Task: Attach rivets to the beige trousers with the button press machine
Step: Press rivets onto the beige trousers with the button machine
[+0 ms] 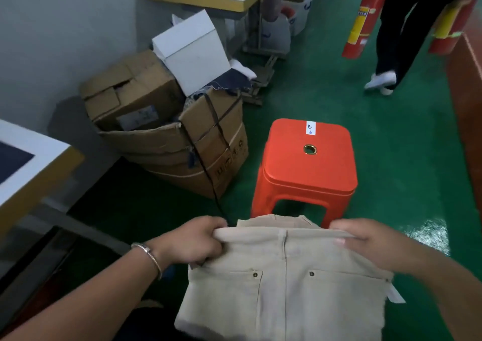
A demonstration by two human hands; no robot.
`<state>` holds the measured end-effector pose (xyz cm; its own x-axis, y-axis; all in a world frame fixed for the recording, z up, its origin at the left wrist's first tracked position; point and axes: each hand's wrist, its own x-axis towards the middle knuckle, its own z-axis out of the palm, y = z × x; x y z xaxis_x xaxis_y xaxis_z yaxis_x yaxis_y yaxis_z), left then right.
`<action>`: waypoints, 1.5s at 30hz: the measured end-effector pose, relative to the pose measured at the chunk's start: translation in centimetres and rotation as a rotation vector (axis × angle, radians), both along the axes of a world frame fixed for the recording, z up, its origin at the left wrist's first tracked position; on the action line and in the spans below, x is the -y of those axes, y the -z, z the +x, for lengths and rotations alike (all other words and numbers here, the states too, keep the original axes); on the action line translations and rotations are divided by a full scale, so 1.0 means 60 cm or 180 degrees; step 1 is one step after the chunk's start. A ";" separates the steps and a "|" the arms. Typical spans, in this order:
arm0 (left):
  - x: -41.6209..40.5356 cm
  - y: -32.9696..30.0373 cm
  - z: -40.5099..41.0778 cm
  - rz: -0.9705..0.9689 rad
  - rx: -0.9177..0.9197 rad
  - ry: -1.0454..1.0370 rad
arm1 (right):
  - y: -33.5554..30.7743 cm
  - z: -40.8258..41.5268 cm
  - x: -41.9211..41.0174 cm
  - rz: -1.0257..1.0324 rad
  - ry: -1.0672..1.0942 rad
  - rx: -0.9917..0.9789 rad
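Observation:
The beige trousers (284,283) hang folded in front of me at the bottom centre, waistband up. Two small dark rivets show at the pocket corners, one on each side of the centre seam. My left hand (195,239) grips the left end of the waistband, a metal bangle on its wrist. At the right end of the waistband my right hand (365,241) grips the cloth, thumb on the near side. A white tag sticks out at the trousers' right edge. No button press machine is in view.
An orange plastic stool (307,163) stands just beyond the trousers on the green floor. Stacked cardboard boxes (167,132) sit at the left by the wall. A table corner (31,163) juts in at left. A person (401,27) walks at top right carrying red fire extinguishers (361,20).

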<state>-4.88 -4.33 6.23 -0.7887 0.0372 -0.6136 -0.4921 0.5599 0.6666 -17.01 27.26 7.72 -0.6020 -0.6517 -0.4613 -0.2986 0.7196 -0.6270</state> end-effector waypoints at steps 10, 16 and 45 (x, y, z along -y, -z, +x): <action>0.107 -0.302 0.252 0.0817 -0.0639 -0.1574 | -0.221 0.054 0.216 -0.1839 -0.0617 0.0794; 0.110 -0.427 0.514 0.0598 -0.0891 -0.2218 | -0.304 0.191 0.417 -0.1753 -0.1996 0.0405; 0.276 -0.247 1.039 -0.2799 0.0226 -0.4659 | -0.192 0.625 0.857 -0.0866 -0.2707 -0.0596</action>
